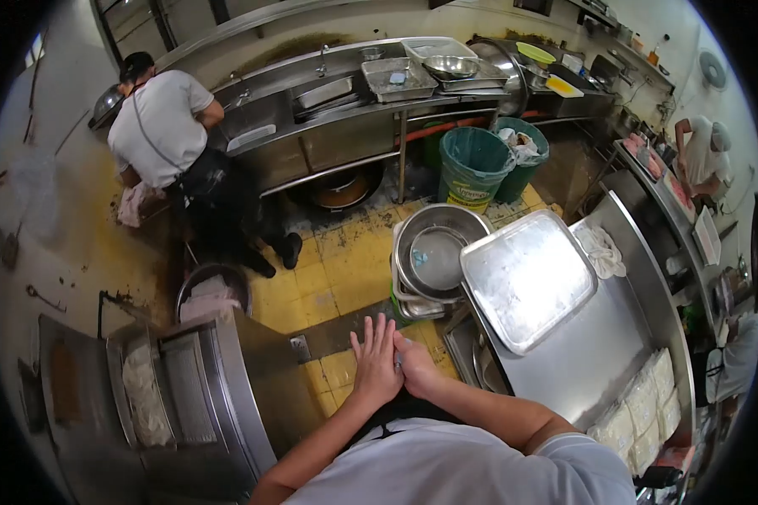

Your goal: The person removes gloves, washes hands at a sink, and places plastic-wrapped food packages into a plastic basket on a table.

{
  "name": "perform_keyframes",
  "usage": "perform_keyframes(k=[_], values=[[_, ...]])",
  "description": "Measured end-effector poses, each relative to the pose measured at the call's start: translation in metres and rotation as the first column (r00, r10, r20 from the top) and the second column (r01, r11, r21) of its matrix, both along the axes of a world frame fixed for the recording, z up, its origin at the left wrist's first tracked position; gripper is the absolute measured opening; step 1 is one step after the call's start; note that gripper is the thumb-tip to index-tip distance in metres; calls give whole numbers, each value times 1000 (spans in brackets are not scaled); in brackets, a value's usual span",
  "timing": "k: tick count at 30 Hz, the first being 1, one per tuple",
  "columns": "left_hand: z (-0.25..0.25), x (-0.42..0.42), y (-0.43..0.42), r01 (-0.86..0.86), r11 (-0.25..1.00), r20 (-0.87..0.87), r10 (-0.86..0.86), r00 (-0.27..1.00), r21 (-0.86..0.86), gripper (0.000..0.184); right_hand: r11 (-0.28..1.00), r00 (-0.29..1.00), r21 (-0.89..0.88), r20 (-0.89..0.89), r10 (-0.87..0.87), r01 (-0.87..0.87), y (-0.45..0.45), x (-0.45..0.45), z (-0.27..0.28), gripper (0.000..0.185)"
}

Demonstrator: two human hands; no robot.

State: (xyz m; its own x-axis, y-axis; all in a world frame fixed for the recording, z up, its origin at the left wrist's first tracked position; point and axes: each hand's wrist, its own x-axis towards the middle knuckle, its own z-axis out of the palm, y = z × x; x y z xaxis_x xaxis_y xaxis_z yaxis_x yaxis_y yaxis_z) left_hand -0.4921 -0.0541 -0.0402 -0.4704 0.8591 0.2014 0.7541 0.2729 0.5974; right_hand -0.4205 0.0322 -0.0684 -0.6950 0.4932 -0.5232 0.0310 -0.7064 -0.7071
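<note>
This is a commercial kitchen, not a home one, as its heavy fittings show. A long stainless-steel sink counter [345, 143] with taps [322, 63] runs along the far wall, stacked with metal pans [398, 80] and bowls [451, 66]. Large lined bins [475, 168] stand beneath it on a worn, stained yellow tile floor [316, 282]. Nearer are a big steel pot [446, 273], a flat metal tray [526, 278] and a steel worktop [611, 341] bearing plastic-wrapped packs [642, 412]. Co-workers [164, 126] stand at separate stations, one beside trays of pink food [644, 156] resembling raw meat.
</note>
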Motion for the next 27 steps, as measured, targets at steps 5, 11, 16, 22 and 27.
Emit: perform_keyframes(k=[5,11,16,22,27], values=[[-28,-77,72,181,983,217,-182,959,25,72,999,988,-50,153,-2,10,88,-57,-15,42],[-17,-156,169,228,974,518,-197,832,5,67,985,981,-19,94,-169,172,215,-132,-14,36],[-32,-215,238,105,992,740,-121,662,69,56,917,974,397,182,-131,49,294,-173,-2,36],[-25,-269,328,122,979,845,-202,495,163,45,535,918,788,-94,-384,305,388,-185,26,36],[-45,-322,400,334,936,862,-256,438,108,40,33,664,847,-390,-639,530,450,-195,170,35]])
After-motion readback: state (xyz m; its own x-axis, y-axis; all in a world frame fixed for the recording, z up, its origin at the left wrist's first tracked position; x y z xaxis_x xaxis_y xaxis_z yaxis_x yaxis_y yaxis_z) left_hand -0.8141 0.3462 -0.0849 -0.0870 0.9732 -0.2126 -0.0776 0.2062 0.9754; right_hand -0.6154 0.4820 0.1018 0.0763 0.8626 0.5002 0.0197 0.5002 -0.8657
